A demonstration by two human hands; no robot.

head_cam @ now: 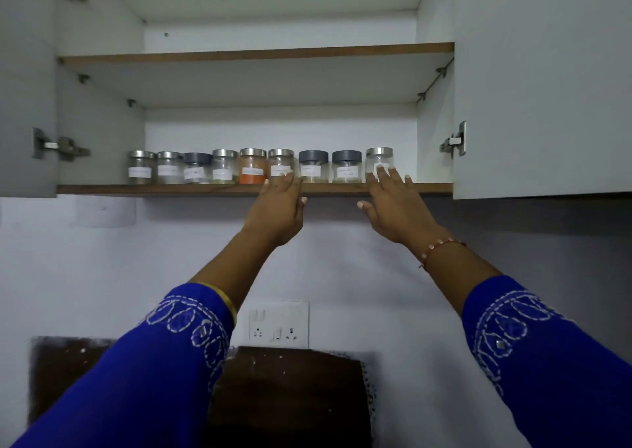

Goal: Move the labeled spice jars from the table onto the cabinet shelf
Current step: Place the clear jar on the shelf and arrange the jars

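Her right hand (390,198) is spread open with fingertips against the end jar (379,163), her left hand (282,205) loosely open against a steel-lidded jar (281,165) mid-row, neither gripping. Nine spice jars (252,166) line the lower cabinet shelf (171,189), so the job looks almost done; the bench is out of sight below, so any leftover jars can't be counted, and the labels are unreadable
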